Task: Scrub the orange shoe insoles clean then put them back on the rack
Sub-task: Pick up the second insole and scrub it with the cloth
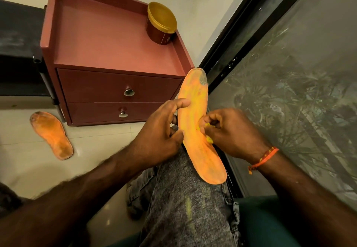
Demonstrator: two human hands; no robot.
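A dark rack (21, 40) stands at the far left, against the wall. Below it, a second insole (51, 135) lies flat on the tiled floor (23, 161), just left of the cabinet and apart from both hands. Its surface shows dark soiling at both ends.

The red cabinet (108, 53) has a raised rim around its top and two drawers, each with a metal knob. A tub (161, 23) with a gold lid stands at the top's back right corner, against the rim.

The left hand (160, 132) holds the insole (197, 125) by its left edge: thumb laid across the upper face, fingers curled behind. The insole stands roughly upright over the person's knee (181, 188), which is clad in grey fabric. Its lower end rests near the knee; its upper end, marked with a grey patch, rises in front of the cabinet's right corner.

The right hand (229, 132) presses against the insole's right edge at mid-length. Its fingers are curled around a small yellow scrubber (208, 139), mostly hidden in the grip. An orange thread band (263, 159) circles the right wrist.

A dark-framed window (289, 73) fills the right side.
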